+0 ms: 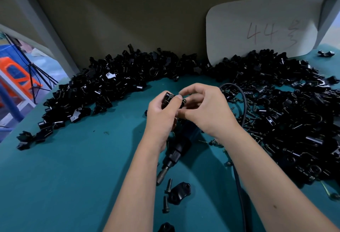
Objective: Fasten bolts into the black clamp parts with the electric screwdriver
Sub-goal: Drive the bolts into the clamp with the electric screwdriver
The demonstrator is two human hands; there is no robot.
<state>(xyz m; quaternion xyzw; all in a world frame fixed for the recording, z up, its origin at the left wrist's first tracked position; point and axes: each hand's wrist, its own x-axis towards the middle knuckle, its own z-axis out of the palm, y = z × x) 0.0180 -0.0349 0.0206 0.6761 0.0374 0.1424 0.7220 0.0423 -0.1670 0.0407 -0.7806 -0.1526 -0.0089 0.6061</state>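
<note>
My left hand (161,115) grips a black clamp part (168,99) above the middle of the teal table. My right hand (204,108) pinches a small dark bolt (184,100) against the right side of that part. The electric screwdriver (177,150) lies flat on the table under my wrists, its bit tip (161,175) pointing toward me. Near the tip lie a loose clamp part (179,193) and two loose bolts (168,185) (165,204).
Heaps of black clamp parts (110,88) curve along the back and left; a bigger heap with bolts (287,121) fills the right. A black cable (242,106) loops from the screwdriver. A white card marked 44 (261,27) leans on the back wall. Another part (166,227) sits at the near edge.
</note>
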